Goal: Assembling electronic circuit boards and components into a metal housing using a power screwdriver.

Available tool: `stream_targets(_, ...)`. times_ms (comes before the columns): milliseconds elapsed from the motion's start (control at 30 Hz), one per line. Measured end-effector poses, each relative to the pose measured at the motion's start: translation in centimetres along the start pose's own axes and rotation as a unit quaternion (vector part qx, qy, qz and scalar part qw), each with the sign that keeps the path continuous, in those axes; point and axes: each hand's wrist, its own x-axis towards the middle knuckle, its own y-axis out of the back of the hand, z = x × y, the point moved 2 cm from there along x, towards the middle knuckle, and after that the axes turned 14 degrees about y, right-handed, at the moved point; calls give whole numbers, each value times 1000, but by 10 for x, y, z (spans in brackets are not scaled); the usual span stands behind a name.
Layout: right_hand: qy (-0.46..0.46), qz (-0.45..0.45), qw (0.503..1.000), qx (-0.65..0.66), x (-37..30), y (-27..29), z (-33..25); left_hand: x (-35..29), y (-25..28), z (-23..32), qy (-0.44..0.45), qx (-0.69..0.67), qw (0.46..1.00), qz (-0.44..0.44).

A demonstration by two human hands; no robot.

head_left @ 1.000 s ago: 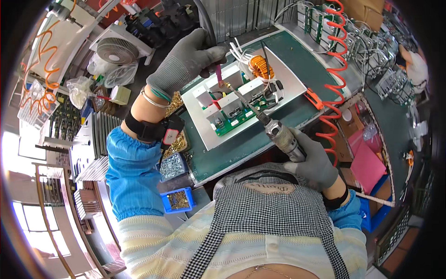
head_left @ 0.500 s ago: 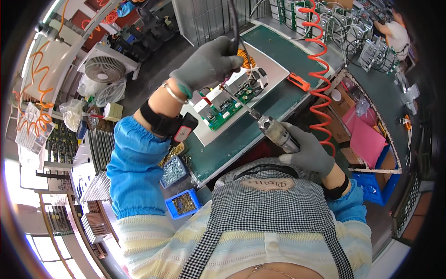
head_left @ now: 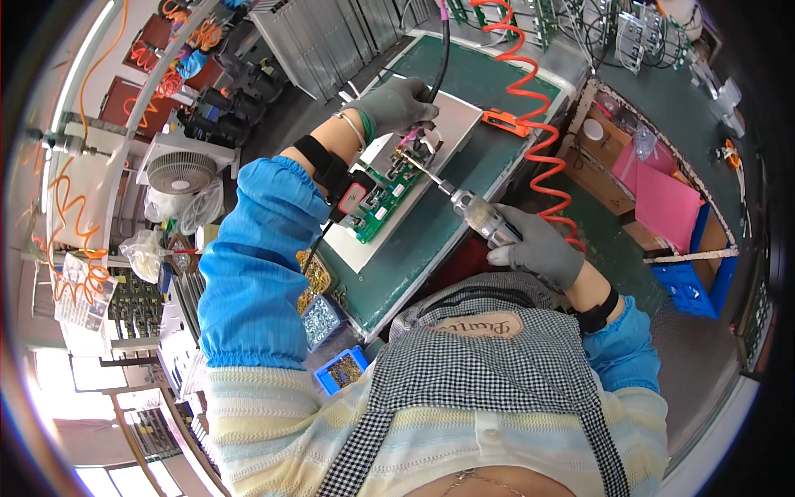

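Observation:
A grey glove covers my left hand (head_left: 391, 106), closed around a black cable (head_left: 445, 58) over the far end of a green circuit board (head_left: 383, 207). The board lies on a white panel (head_left: 358, 255) on the green-topped bench (head_left: 373, 290). In my gloved right hand (head_left: 542, 250) is a metal power screwdriver (head_left: 480, 215), its long bit pointing to the upper left. The bit's tip reaches the board's parts just below my left fingers; whether it touches a screw is too small to tell. My left hand hides part of the board's far end.
A red coiled air hose (head_left: 542, 153) hangs right of the bench, near an orange-handled tool (head_left: 505, 123). Small metal parts fill a clear bin (head_left: 321, 321) and a blue bin (head_left: 341, 370) at the near left. Farther right stands a large carton (head_left: 609, 166) with pink sheets.
The view has shifted, so the bench appears turned. My left hand has moved over the board's far end, covering the orange coil seen before. The screwdriver stays in my right hand, bit still at the board.

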Motion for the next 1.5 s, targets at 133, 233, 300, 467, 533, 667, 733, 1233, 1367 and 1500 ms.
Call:
stream_targets(133,-1,10,1000,5,10,1,4,8,3,-3,40,12,999,-23)
stream_targets(233,-24,1,1000,16,14,1,7,14,5,-6,38,50,998,-6)
stream_targets(300,-26,-4,999,32,16,1,7,18,5,-9,36,66,997,-2)
stream_targets(467,5,-11,1000,-12,23,6,1,28,5,-14,33,59,998,-18)
stream_targets(533,-16,-16,1000,-17,23,9,-5,31,5,-14,28,73,997,-16)
stream_targets(667,-91,-18,995,26,22,10,-19,35,5,-13,35,99,994,-13)
stream_targets(733,-111,-17,993,45,22,9,-27,36,6,-13,35,92,995,-20)
stream_targets(1233,-97,-22,995,-16,36,13,-46,41,10,-15,25,76,996,-43)
stream_targets(1367,-75,-14,996,-38,36,13,-39,41,9,-15,24,69,996,-46)
stream_targets(1500,-95,-28,994,-50,23,26,-30,32,13,-17,-6,88,996,-26)
